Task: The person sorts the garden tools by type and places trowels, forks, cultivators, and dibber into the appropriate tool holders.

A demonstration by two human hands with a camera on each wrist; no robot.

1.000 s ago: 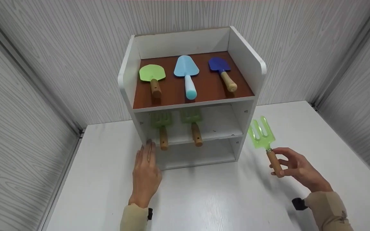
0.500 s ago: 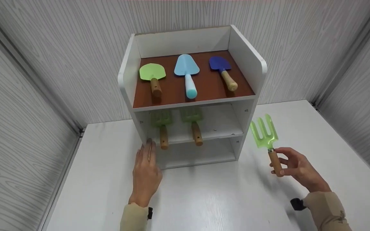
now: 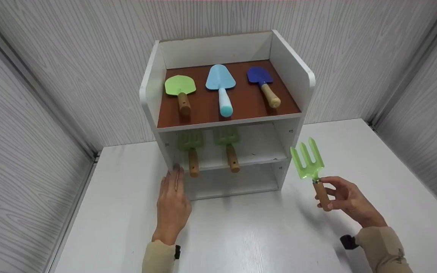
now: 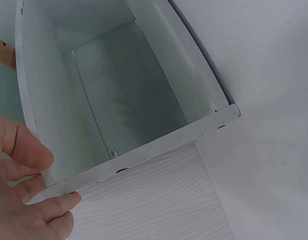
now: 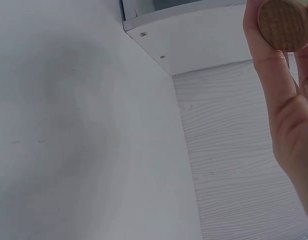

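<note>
In the head view my right hand (image 3: pixel 349 201) pinches the wooden handle of a green garden hand fork (image 3: pixel 309 165), raised off the table right of the white shelf unit (image 3: pixel 305 81), tines pointing up and away. The handle's round end (image 5: pixel 285 25) faces the right wrist camera. My left hand (image 3: pixel 173 206) rests its extended fingers against the unit's left front edge, where the middle board meets the side panel; its fingertips (image 4: pixel 66 200) show there in the left wrist view. Two more green hand forks, one left (image 3: pixel 193 161) and one right (image 3: pixel 232 157), lie on the middle shelf, handles jutting out.
On the brown top shelf lie a green trowel (image 3: pixel 180 86), a light blue trowel (image 3: pixel 220 79) and a dark blue trowel (image 3: pixel 259 76). The unit stands on a white table (image 3: pixel 241 235), with wood-grain panels (image 3: pixel 101 68) behind and at both sides.
The hand fork in my right hand swings slightly right, then back left and a little nearer to me, its tines turning. My left hand and the tools on the shelves stay put.
</note>
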